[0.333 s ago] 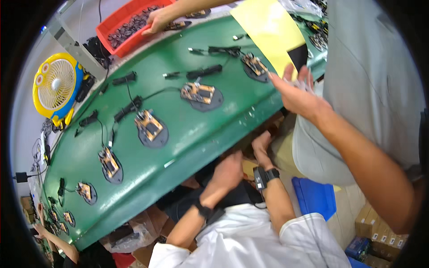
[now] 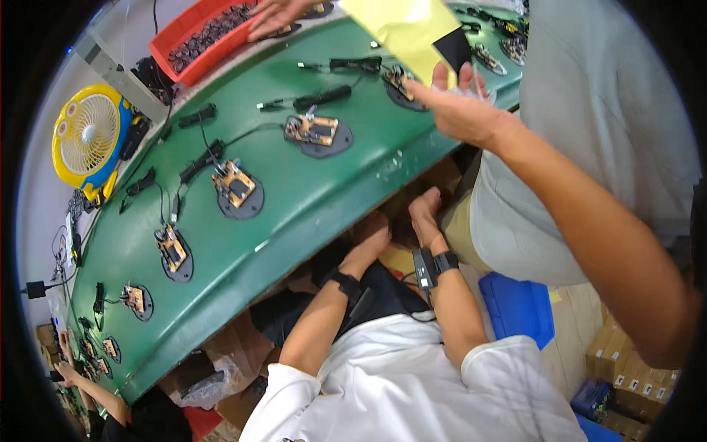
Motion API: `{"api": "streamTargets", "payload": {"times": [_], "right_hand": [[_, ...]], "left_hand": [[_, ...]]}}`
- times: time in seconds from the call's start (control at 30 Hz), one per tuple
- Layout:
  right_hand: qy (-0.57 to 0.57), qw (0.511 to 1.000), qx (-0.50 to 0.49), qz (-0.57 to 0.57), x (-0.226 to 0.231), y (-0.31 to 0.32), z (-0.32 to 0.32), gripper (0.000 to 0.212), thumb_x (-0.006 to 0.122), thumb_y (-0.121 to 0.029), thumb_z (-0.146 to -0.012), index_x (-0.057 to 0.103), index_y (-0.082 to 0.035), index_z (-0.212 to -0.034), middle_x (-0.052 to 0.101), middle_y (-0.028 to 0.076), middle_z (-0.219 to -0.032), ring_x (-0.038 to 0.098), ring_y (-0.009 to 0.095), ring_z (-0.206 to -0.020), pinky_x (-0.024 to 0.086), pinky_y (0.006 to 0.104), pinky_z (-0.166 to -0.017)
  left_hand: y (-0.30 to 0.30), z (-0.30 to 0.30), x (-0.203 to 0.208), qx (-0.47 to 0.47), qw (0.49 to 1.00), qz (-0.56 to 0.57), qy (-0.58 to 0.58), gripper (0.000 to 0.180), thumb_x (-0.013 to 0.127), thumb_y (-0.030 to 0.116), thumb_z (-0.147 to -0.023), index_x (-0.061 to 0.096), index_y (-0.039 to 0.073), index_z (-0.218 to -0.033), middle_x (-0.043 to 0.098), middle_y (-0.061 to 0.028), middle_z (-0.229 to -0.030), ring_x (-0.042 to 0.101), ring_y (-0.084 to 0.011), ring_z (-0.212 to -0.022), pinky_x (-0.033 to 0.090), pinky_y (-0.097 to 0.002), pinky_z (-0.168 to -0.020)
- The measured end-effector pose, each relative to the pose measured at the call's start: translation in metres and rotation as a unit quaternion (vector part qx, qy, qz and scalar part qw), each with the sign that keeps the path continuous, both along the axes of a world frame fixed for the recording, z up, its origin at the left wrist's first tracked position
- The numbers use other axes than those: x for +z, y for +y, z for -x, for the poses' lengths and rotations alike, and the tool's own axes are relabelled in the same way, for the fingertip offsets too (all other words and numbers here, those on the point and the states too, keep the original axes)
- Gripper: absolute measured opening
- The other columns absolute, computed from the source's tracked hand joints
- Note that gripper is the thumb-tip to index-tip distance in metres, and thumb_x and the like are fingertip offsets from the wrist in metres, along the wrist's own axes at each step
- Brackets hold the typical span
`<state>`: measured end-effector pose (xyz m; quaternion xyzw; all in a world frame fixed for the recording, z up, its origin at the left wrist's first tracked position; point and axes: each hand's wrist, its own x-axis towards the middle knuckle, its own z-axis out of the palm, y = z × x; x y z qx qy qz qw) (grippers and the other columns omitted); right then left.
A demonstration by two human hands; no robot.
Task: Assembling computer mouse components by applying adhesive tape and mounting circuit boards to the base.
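Below the near edge of the green worktable (image 2: 294,228), both my arms reach forward over my lap. My left hand (image 2: 373,231) is curled in the shade under the edge, and its fingertips are hidden. Close to its right, my right hand (image 2: 425,206) is also curled, with nothing visible in it. Neither hand touches the parts on the table. Nearest above them lie opened computer mouse halves, dark bases with tan circuit boards: one mouse base (image 2: 319,135) and another mouse base (image 2: 239,190), each with a bundled black cable.
A person standing at right holds out a hand (image 2: 471,110) beside a yellow sheet (image 2: 398,33). Another hand (image 2: 276,15) touches a red bin (image 2: 166,55) of dark parts. At left stands a yellow fan (image 2: 88,136); a blue bin (image 2: 519,309) and cardboard boxes (image 2: 641,368) are at lower right.
My hands have moved slightly farther forward under the table edge. The hand at the red bin has spread its fingers. The view has shifted a little.
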<state>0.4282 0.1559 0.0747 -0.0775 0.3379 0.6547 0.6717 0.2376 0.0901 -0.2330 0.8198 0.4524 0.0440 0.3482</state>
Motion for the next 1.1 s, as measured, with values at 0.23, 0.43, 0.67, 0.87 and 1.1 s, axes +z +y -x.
{"api": "streamTargets", "payload": {"times": [0.23, 0.43, 0.67, 0.87, 1.1], "right_hand": [[-0.119, 0.993, 0.024, -0.008, 0.01, 0.055, -0.017, 0.071, 0.043, -0.061, -0.104, 0.064, 0.0, -0.132, 0.069, 0.016, -0.128, 0.065, 0.039, -0.117, 0.046, 0.0529, -0.105], [0.122, 0.987, 0.06, 0.087, 0.027, 0.058, -0.093, 0.042, 0.049, -0.03, -0.104, 0.075, 0.001, -0.113, 0.076, 0.014, -0.113, 0.069, 0.026, -0.114, 0.034, 0.0465, -0.122], [0.153, 0.987, -0.019, 0.046, 0.039, 0.068, -0.192, 0.039, 0.051, -0.022, -0.105, 0.079, 0.004, -0.098, 0.078, 0.015, -0.105, 0.074, 0.023, -0.104, 0.035, 0.0424, -0.122], [0.19, 0.976, -0.083, 0.064, 0.05, 0.071, -0.187, 0.032, 0.054, -0.014, -0.1, 0.077, 0.008, -0.105, 0.078, 0.02, -0.105, 0.073, 0.028, -0.106, 0.036, 0.0424, -0.121], [0.307, 0.939, -0.146, 0.06, 0.033, 0.055, -0.198, 0.03, 0.056, -0.008, -0.092, 0.076, 0.013, -0.099, 0.077, 0.025, -0.1, 0.071, 0.036, -0.108, 0.036, 0.0468, -0.122]], "left_hand": [[-0.011, 0.016, 0.009, 0.07, 0.981, -0.18, -0.021, 0.032, 0.051, 0.022, -0.101, 0.068, 0.004, -0.122, 0.069, -0.0197, -0.123, 0.063, -0.0408, -0.116, 0.047, -0.0495, -0.104], [-0.048, 0.08, 0.062, 0.013, 0.998, -0.045, 0.034, 0.029, 0.054, 0.019, -0.1, 0.068, 0.003, -0.119, 0.069, -0.0193, -0.117, 0.064, -0.0385, -0.108, 0.049, -0.0476, -0.097], [-0.065, 0.117, 0.12, -0.024, 0.997, 0.002, 0.068, 0.026, 0.057, 0.016, -0.098, 0.068, 0.001, -0.115, 0.07, -0.0189, -0.111, 0.064, -0.0359, -0.098, 0.051, -0.0454, -0.088], [-0.082, 0.132, 0.139, -0.042, 0.992, 0.041, 0.109, 0.023, 0.06, 0.014, -0.096, 0.068, -0.001, -0.112, 0.07, -0.0185, -0.106, 0.065, -0.0336, -0.09, 0.053, -0.0435, -0.081], [-0.118, 0.155, 0.164, -0.074, 0.983, 0.06, 0.155, 0.02, 0.063, 0.011, -0.095, 0.068, -0.003, -0.108, 0.07, -0.0181, -0.1, 0.066, -0.0309, -0.081, 0.055, -0.0413, -0.072]]}}
